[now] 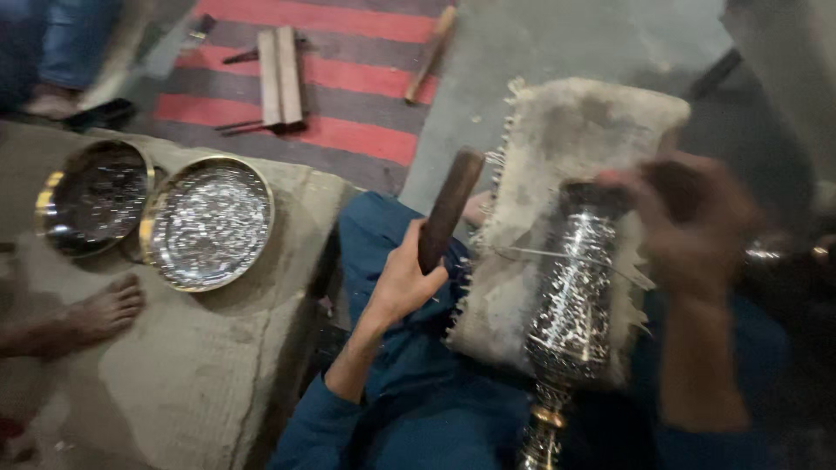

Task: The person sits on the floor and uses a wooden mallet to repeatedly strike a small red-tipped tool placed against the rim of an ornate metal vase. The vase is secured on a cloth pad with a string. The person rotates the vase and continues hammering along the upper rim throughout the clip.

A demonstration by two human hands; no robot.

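While the left hand (pixel 402 280) is wrapped tight round the lower end of a dark wooden stick (pixel 447 209), the stick rises up and a little to the right from the fist, its rounded top free in the air. Well apart from it, the right hand (pixel 692 222) is blurred, and it sits over the dark top of a tall hammered metal vase (pixel 575 296); the fingers seem curled about that top, though the blur keeps me from saying how firmly they grip. The vase stands nearly upright between the two hands, closer to the right one, its silvery dimpled body narrowing to a brass-coloured stem near the bottom edge of the view. Behind the vase and touching it lies a worn, pale padded mat (pixel 557 183) with a frayed fringe along its left side, resting across the person's lap in blue cloth (pixel 409 392). Far to the left of the left hand, on a grey stone slab (pixel 174 374), lie two shallow round metal plates with brass rims, the nearer plate (pixel 207 223) overlapping the edge of the farther plate (pixel 94 197). Just below them another person's bare foot (pixel 100 312) rests on the slab. Beyond the hands, a red and dark striped rug (pixel 340 87) carries a few wooden pieces (pixel 279 74)
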